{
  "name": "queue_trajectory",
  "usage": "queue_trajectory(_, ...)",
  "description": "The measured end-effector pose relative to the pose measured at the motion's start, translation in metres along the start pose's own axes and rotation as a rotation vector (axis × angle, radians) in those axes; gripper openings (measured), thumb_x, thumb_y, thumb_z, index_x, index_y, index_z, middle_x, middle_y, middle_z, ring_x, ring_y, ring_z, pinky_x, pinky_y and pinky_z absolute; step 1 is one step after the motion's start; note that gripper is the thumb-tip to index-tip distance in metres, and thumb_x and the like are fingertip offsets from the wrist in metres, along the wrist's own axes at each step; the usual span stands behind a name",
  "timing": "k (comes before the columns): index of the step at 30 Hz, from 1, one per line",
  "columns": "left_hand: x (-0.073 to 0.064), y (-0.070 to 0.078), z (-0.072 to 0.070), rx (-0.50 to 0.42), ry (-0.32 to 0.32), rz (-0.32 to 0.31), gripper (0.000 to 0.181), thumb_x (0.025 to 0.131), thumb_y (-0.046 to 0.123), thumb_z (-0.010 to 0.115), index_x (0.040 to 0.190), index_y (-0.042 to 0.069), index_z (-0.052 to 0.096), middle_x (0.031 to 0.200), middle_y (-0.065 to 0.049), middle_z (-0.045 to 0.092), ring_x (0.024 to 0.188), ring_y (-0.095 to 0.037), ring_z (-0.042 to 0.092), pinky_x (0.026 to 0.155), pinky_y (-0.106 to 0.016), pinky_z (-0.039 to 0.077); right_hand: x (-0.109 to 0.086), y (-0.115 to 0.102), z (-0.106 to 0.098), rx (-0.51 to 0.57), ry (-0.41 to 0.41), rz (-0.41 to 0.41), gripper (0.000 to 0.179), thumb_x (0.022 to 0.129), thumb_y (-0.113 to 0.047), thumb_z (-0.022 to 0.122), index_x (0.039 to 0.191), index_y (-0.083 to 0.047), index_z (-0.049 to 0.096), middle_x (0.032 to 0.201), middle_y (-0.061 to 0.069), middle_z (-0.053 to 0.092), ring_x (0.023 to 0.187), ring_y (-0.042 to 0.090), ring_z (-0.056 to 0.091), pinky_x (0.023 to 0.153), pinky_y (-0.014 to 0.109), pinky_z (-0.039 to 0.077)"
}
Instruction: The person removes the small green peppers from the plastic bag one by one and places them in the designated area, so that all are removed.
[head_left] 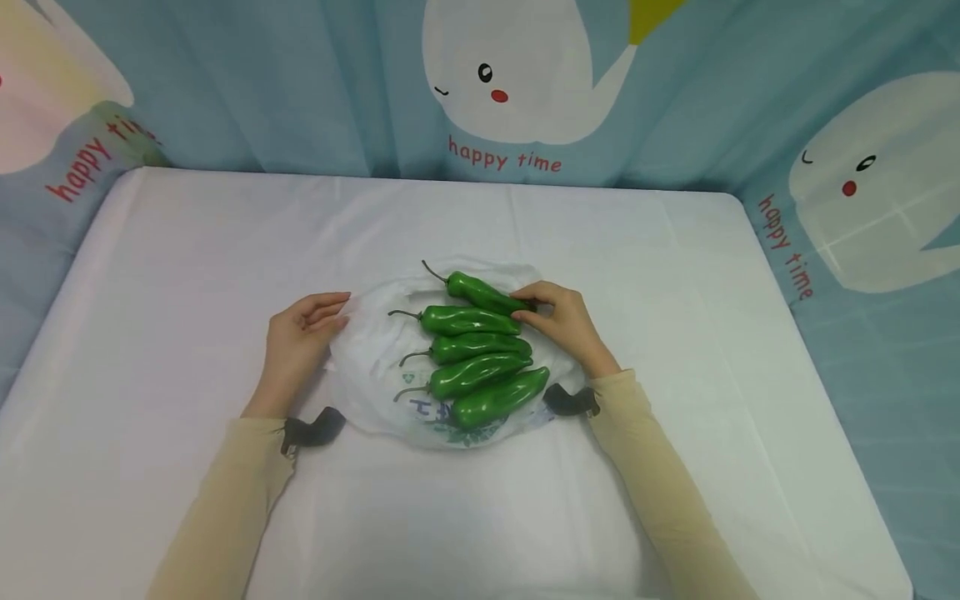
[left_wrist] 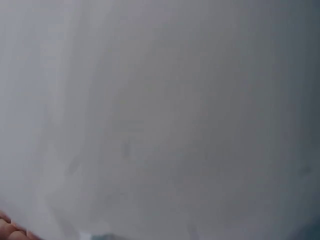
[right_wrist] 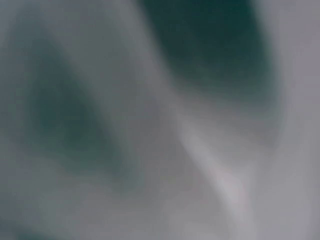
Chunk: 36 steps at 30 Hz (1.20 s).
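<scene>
Several green peppers (head_left: 480,346) lie stacked in a row on a thin white plastic bag (head_left: 375,333), most with curved stems pointing left. My right hand (head_left: 558,321) pinches the tip end of the topmost pepper (head_left: 483,293) between thumb and fingers. At the bag's left edge, my left hand (head_left: 300,337) holds the film between its thumb and bent fingers. White film (left_wrist: 160,120) fills most of the left wrist view, with a few fingertips (left_wrist: 12,231) low in the corner. Blurred green shapes (right_wrist: 215,45) behind whitish film show in the right wrist view.
The bag lies on a table with a white cloth (head_left: 600,517). Blue curtains (head_left: 300,92) printed with white whales hang along the back and sides. A black wrist-worn device (head_left: 315,427) sits at the left cuff, and another (head_left: 570,400) at the right.
</scene>
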<state>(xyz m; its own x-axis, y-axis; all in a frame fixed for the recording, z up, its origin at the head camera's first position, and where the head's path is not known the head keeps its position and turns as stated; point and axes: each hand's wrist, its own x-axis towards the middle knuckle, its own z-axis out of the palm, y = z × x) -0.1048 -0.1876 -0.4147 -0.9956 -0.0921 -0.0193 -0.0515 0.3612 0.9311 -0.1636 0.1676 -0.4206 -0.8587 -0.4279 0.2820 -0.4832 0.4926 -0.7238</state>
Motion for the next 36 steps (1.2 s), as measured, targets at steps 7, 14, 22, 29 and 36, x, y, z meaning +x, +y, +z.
queue_trajectory(7, 0.002, -0.002, 0.001, -0.048, 0.042, -0.014, 0.031, 0.089, 0.006, 0.066, 0.119, -0.002, 0.062, 0.106, 0.003, 0.068, 0.09, 0.004, 0.062, 0.078, -0.011, 0.047, -0.002, 0.001, 0.0, 0.059, 0.069, -0.01, 0.027, 0.076, -0.005, 0.077, 0.102, -0.001, 0.071, 0.101, 0.011, 0.069, 0.091, 0.022, 0.064, 0.079, 0.033, 0.051)
queue_trajectory(14, 0.003, -0.003, -0.001, -0.079, 0.048, -0.017, 0.032, 0.089, 0.003, 0.065, 0.12, -0.002, 0.061, 0.105, 0.005, 0.068, 0.089, 0.005, 0.062, 0.078, -0.011, 0.047, -0.002, -0.028, -0.011, 0.138, 0.079, 0.019, 0.025, 0.077, 0.004, 0.073, 0.102, 0.007, 0.069, 0.101, 0.019, 0.067, 0.089, 0.03, 0.063, 0.08, 0.041, 0.05)
queue_trajectory(22, 0.004, -0.002, -0.005, -0.103, 0.089, -0.042, 0.029, 0.089, 0.0, 0.063, 0.118, -0.001, 0.063, 0.096, 0.014, 0.067, 0.087, 0.004, 0.063, 0.078, -0.012, 0.047, -0.001, -0.036, -0.022, 0.265, 0.121, 0.072, 0.024, 0.079, 0.011, 0.069, 0.102, 0.015, 0.065, 0.101, 0.027, 0.064, 0.089, 0.01, 0.06, 0.086, 0.038, 0.049)
queue_trajectory(29, 0.004, -0.003, -0.005, -0.101, 0.092, -0.04, 0.029, 0.089, 0.001, 0.063, 0.118, -0.002, 0.063, 0.095, 0.015, 0.067, 0.087, 0.003, 0.063, 0.078, -0.012, 0.047, -0.001, -0.028, -0.029, 0.317, 0.212, 0.1, 0.027, 0.078, 0.013, 0.068, 0.104, 0.017, 0.063, 0.101, 0.027, 0.063, 0.088, 0.004, 0.061, 0.087, 0.029, 0.048)
queue_trajectory(36, 0.003, -0.004, -0.005, -0.115, 0.07, -0.033, 0.032, 0.088, 0.012, 0.068, 0.117, -0.001, 0.063, 0.096, 0.014, 0.068, 0.087, 0.002, 0.064, 0.078, -0.011, 0.047, -0.003, -0.021, -0.038, 0.351, 0.324, 0.178, 0.025, 0.08, 0.009, 0.069, 0.104, 0.012, 0.065, 0.099, 0.008, 0.068, 0.088, 0.008, 0.063, 0.084, 0.027, 0.049)
